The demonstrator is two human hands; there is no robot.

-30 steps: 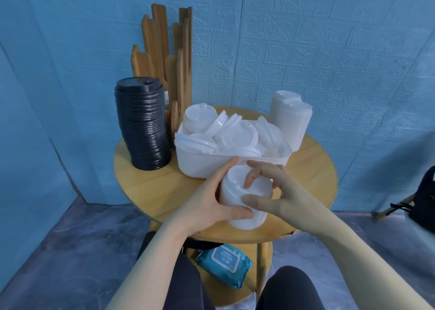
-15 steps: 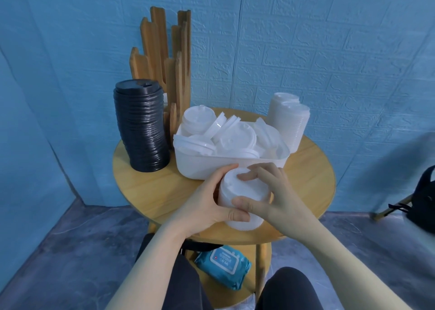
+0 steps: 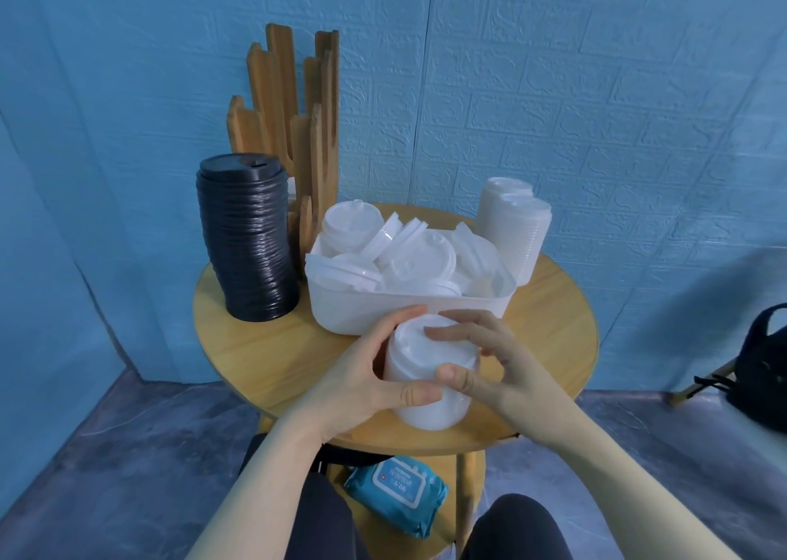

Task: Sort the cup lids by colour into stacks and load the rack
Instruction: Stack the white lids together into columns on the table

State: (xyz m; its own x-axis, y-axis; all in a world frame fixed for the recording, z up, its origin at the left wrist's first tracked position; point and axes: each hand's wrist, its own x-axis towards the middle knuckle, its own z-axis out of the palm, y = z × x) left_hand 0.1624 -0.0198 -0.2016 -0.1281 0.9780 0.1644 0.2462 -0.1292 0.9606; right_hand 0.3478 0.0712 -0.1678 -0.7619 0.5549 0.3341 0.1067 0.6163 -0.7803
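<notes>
Item 1: short stack of white lids [image 3: 428,372], standing on the round wooden table [image 3: 264,346] at its 6 o'clock edge, just in front of the white tub. We hold it with both hands. Our left hand [image 3: 366,383] curls round the stack's 9 o'clock side, thumb across the near face, fingers reaching over the far rim. Our right hand [image 3: 496,368] wraps the 3 o'clock side, fingers laid over the top lid, thumb pressed on the near face beside the left thumb. The 2 hands are together, thumbs nearly touching.

Item 2: white tub [image 3: 340,310], at the table's centre, heaped with loose white lids [image 3: 419,257] lying at mixed angles.

Item 3: tall stack of black lids [image 3: 249,240], at the table's 9 o'clock, leaning a little, apart from the tub.

Item 4: wooden rack [image 3: 298,134], upright slats, at 11 o'clock behind the black stack and tub.

Item 5: 2 tall stacks of white lids [image 3: 517,227], at 2 o'clock, behind the tub's far corner.

Item 6: blue pack of wet wipes [image 3: 398,489], on the lower shelf under the table.

Item 7: dark bag [image 3: 762,372], on the floor at the far 3 o'clock edge of view.
</notes>
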